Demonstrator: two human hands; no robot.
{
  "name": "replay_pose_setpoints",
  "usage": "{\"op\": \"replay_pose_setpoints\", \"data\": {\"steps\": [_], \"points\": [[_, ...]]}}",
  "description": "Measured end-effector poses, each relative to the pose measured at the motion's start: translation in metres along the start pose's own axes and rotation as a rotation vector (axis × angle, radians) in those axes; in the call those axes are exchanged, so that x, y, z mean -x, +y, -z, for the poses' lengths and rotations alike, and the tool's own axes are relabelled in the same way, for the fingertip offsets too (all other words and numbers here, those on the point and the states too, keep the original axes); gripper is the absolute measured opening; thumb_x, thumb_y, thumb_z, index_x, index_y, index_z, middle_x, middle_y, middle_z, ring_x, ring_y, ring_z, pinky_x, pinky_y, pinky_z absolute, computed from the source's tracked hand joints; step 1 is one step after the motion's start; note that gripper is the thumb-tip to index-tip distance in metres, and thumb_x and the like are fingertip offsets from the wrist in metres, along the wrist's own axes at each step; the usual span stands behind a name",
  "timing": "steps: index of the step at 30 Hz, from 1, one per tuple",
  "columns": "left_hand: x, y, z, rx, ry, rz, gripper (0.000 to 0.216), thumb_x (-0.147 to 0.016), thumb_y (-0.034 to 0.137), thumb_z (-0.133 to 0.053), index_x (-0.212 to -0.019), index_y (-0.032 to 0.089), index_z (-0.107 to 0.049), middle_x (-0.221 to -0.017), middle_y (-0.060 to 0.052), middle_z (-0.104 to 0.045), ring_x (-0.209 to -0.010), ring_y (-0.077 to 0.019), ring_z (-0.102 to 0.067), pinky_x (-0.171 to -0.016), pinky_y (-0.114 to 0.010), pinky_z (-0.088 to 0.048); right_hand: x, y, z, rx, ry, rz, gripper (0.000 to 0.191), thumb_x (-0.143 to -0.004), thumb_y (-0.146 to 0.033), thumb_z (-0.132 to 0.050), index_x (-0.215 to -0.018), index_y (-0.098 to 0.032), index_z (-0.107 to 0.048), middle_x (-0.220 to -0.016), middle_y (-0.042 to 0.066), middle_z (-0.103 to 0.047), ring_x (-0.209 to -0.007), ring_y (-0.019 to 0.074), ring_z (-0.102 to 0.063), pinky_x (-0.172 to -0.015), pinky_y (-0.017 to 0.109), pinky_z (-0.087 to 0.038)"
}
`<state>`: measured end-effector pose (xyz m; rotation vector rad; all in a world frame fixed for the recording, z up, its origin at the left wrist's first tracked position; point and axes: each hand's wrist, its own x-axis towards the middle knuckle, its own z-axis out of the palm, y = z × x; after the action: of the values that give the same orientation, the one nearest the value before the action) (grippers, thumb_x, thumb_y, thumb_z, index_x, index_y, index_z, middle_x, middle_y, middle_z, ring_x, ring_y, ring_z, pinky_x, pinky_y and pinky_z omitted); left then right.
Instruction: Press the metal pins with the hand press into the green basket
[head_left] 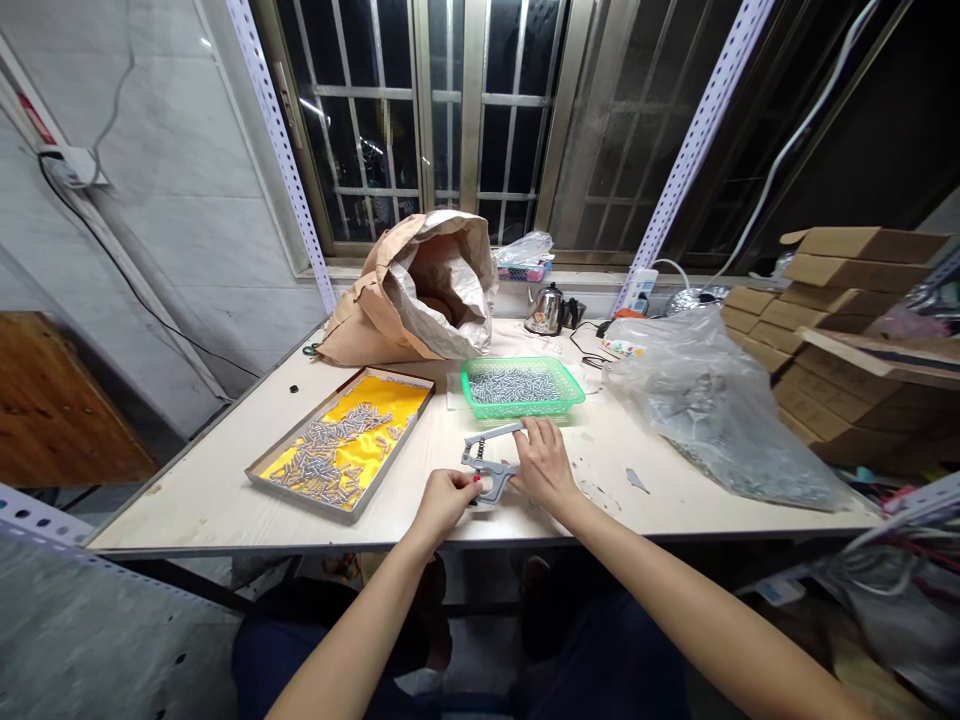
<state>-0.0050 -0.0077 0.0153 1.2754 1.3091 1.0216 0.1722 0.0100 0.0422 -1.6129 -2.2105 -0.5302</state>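
The grey hand grip [493, 467] is held just above the near edge of the table [187, 480], with a dark spring [480, 450] between its two arms. The right hand [546, 465] has its fingers closed on the grip's right end. The left hand [448, 500] has thumb and fingertips pinched together at a small red part [478, 480] on the lower arm; how much they cover cannot be told. For this fine work, the right hand does best to keep the frame steady while the left turns or seats the red part with light fingertip pressure, square to the arm, since a tilt could make it bind or slip.

Just beyond the grip, a green basket [525, 410] holds a layer of small metal pieces [517, 385]. To the left, a shallow tray [300, 500] lined with a yellow sheet [397, 400] holds loose heaps of similar pieces. Behind them a paper sack [375, 315] lies with its mouth open, its contents hard to make out. On the right sit a clear plastic bag [712, 390], its contents unclear, and stacked cardboard boxes [840, 390].
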Motion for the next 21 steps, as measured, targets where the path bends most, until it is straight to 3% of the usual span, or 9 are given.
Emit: {"op": "replay_pose_setpoints", "data": {"steps": [3,6,10,12,14,17,19,21], "points": [[-0.002,0.0,0.0,0.035,0.115,-0.019,0.023,-0.06,0.035,-0.069,-0.059,0.012,-0.066,-0.054,-0.002,-0.062,-0.052,-0.013,-0.053,-0.053,-0.024,-0.039,0.013,0.007,-0.004,-0.015,0.042,-0.095,0.05,-0.07,-0.036,-0.061,-0.111,-0.007,-0.054,-0.127,0.021,-0.048,-0.123,0.0318,-0.034,-0.108,0.051,-0.01],[-0.02,0.012,-0.001,0.062,0.251,-0.097,0.023,-0.065,0.035,-0.067,-0.065,0.012,-0.067,-0.064,-0.005,-0.067,-0.062,-0.0163,-0.059,-0.06,-0.026,-0.043,0.029,0.017,-0.009,0.0,0.032,-0.153,0.053,-0.071,-0.041,-0.06,-0.111,-0.007,-0.054,-0.127,0.022,-0.048,-0.124,0.0325,-0.034,-0.109,0.053,-0.009],[-0.072,0.059,-0.013,-0.001,0.27,-0.206,0.021,-0.072,0.031,-0.063,-0.073,0.011,-0.069,-0.076,-0.008,-0.07,-0.074,-0.0189,-0.062,-0.07,-0.027,-0.046,0.047,0.027,-0.018,0.011,0.047,-0.137,0.048,-0.071,-0.039,-0.058,-0.108,-0.009,-0.055,-0.125,0.021,-0.05,-0.123,0.0334,-0.037,-0.108,0.055,-0.011],[-0.095,0.084,-0.018,-0.047,0.313,-0.263,0.034,-0.071,0.031,-0.067,-0.097,0.009,-0.068,-0.1,-0.013,-0.068,-0.083,-0.0198,-0.062,-0.076,-0.028,-0.046,0.051,0.03,-0.022,0.016,0.07,-0.133,0.046,-0.071,-0.037,-0.057,-0.108,-0.01,-0.055,-0.125,0.022,-0.05,-0.123,0.0339,-0.037,-0.107,0.056,-0.013],[-0.105,0.098,-0.014,-0.136,0.291,-0.316,0.044,-0.07,0.029,-0.069,-0.109,0.009,-0.064,-0.11,-0.016,-0.065,-0.087,-0.0208,-0.062,-0.078,-0.029,-0.046,0.053,0.032,-0.026,0.024,0.082,-0.129,0.043,-0.072,-0.035,-0.055,-0.107,-0.011,-0.055,-0.125,0.021,-0.05,-0.122,0.0342,-0.037,-0.107,0.057,-0.014],[-0.095,0.093,0.022,-0.383,0.202,-0.376,0.026,-0.075,0.026,-0.062,-0.095,0.01,-0.069,-0.097,-0.014,-0.07,-0.085,-0.0217,-0.062,-0.077,-0.03,-0.045,0.055,0.034,-0.031,0.031,0.088,-0.127,0.041,-0.072,-0.037,-0.053,-0.105,-0.012,-0.056,-0.124,0.021,-0.051,-0.12,0.0346,-0.038,-0.106,0.057,-0.015],[-0.078,0.078,0.066,-0.613,0.193,-0.335,0.018,-0.076,0.023,-0.057,-0.082,0.013,-0.07,-0.086,-0.011,-0.071,-0.08,-0.0218,-0.062,-0.074,-0.029,-0.044,0.055,0.034,-0.033,0.028,0.089,-0.121,0.042,-0.072,-0.039,-0.053,-0.105,-0.012,-0.057,-0.124,0.02,-0.051,-0.12,0.0347,-0.038,-0.106,0.057,-0.015],[-0.063,0.062,0.117,-0.854,0.201,-0.204,0.016,-0.072,0.016,-0.053,-0.07,0.014,-0.069,-0.075,-0.009,-0.069,-0.073,-0.0215,-0.061,-0.068,-0.028,-0.043,0.055,0.033,-0.035,0.021,0.083,-0.112,0.045,-0.072,-0.042,-0.054,-0.106,-0.011,-0.057,-0.124,0.02,-0.05,-0.12,0.0348,-0.038,-0.107,0.057,-0.015]]}}
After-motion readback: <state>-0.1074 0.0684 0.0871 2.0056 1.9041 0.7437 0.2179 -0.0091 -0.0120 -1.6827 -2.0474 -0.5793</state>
